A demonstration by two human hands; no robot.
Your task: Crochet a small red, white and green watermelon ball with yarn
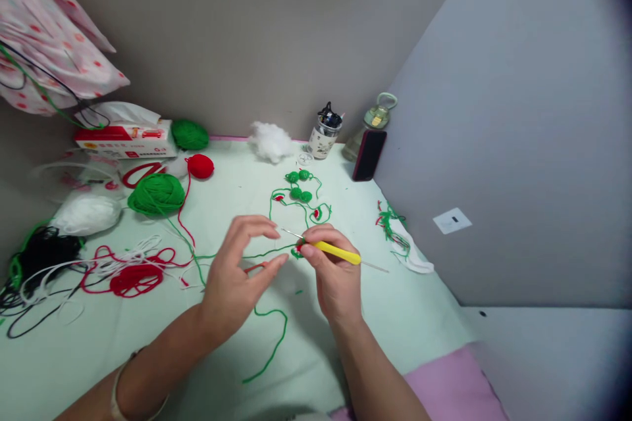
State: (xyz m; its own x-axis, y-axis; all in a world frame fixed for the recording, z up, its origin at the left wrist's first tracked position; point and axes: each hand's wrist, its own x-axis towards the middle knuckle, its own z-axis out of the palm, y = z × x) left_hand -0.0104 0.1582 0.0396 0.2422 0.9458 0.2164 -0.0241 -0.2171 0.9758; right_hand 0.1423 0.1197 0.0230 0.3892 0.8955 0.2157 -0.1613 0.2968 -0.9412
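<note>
My right hand (336, 270) grips a crochet hook (340, 252) by its yellow handle, the metal tip pointing left. Pinched in the same fingers is a small red, white and green crochet piece (297, 250), mostly covered by them. Facing it is my left hand (239, 276), its thumb and fingers spread apart with a gap between them. Green yarn (264, 254) stretches from the left, past that hand, to the piece. A slim orange thing (255, 268) shows beside the left thumb; its kind is unclear. Below lies a loose green yarn tail (285, 322).
Green crochet balls (301, 194) and small red-green pieces (318, 214) lie beyond my hands. Leftward are a green yarn ball (156, 195), a red yarn ball (201, 166), tangled red yarn (137, 277) and red-handled scissors (141, 174). A phone (370, 155) leans against a bottle (353, 143).
</note>
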